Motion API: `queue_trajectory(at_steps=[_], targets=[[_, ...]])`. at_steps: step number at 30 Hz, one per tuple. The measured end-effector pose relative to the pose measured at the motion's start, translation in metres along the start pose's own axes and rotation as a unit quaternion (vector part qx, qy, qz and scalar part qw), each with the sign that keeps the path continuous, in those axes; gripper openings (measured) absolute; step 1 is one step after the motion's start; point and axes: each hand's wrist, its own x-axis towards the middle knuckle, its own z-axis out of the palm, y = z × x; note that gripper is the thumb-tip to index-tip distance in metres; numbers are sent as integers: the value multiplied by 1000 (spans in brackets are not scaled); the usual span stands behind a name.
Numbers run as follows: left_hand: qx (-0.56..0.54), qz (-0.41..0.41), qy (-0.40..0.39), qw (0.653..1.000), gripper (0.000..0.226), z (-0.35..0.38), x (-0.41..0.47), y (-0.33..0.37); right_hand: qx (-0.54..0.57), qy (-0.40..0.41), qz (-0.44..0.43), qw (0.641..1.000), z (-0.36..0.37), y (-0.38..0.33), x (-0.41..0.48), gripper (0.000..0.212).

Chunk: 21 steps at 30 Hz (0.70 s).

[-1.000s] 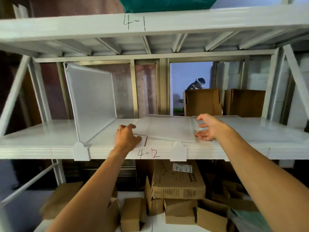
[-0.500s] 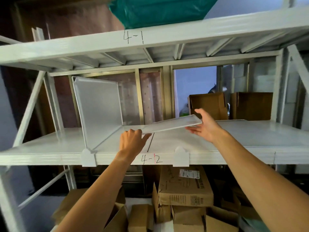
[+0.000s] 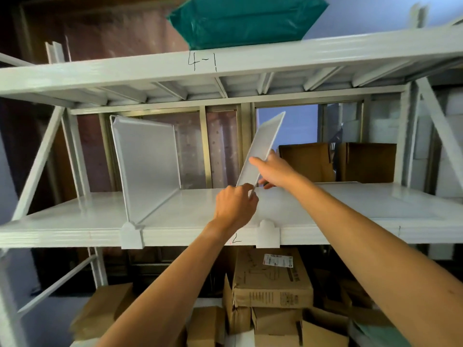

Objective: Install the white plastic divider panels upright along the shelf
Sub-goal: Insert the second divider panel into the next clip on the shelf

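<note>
One white plastic divider panel stands upright on the white shelf, its front end in a white clip on the shelf's front edge. A second divider panel is held tilted above the shelf, leaning to the right, its lower near corner low over the shelf. My left hand grips that lower near corner. My right hand holds the panel's right edge a little higher. A second white clip sits empty on the front edge, just in front of my hands.
Two brown cardboard boxes stand at the back right of the shelf. A green wrapped package lies on the upper shelf marked 4-1. Several cardboard boxes are stacked on the floor below. Diagonal braces flank both shelf ends.
The second panel lay flat on the shelf a second ago. Both hands have lifted it and swung its far edge up, so it now stands steeply tilted.
</note>
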Motion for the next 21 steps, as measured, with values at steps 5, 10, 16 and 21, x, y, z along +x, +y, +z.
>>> queue_trajectory(at_steps=[5,10,16,21], targets=[[-161,-70,-54,983,41,-4,12,18,-56,-13,15,998,-5,-11,-5,47],[-337,-140,-155,918,54,0,26,18,-79,2,12,997,-6,-13,-1,49],[-379,-153,-172,896,54,7,29,14,-98,15,14,995,-1,-6,4,50],[-388,-153,-160,895,54,15,37,13,-109,22,12,994,-1,-6,14,50]])
